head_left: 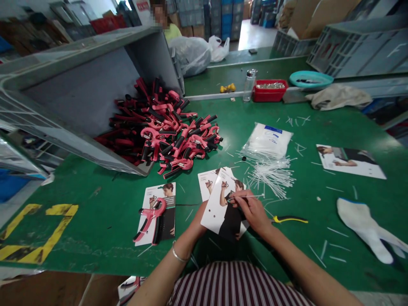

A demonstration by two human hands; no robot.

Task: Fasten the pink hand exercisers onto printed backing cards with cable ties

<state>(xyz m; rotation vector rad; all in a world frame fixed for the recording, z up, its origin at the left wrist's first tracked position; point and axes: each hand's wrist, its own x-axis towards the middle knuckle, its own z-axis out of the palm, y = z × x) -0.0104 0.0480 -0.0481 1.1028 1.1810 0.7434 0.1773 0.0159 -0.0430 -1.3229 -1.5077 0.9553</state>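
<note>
My left hand point(200, 219) holds a printed backing card point(223, 208) from behind, tilted up over the green table point(95, 221); its fingers are mostly hidden by the card. My right hand point(251, 208) pinches a thin white cable tie point(250, 196) against the card's front. A second card point(206, 182) lies under it. To the left, a red and black hand gripper point(151, 219) rests on another card point(168, 214). A pile of loose white cable ties point(272, 172) lies just beyond my right hand.
A tipped grey crate point(79, 89) spills several red hand grippers point(172, 131). A bag of ties point(267, 140), yellow-handled cutters point(288, 219), a white glove point(366, 225), a loose card point(349, 160), a red tray point(270, 90) and a bottle point(249, 85) lie around. Another person point(167, 23) sits far back.
</note>
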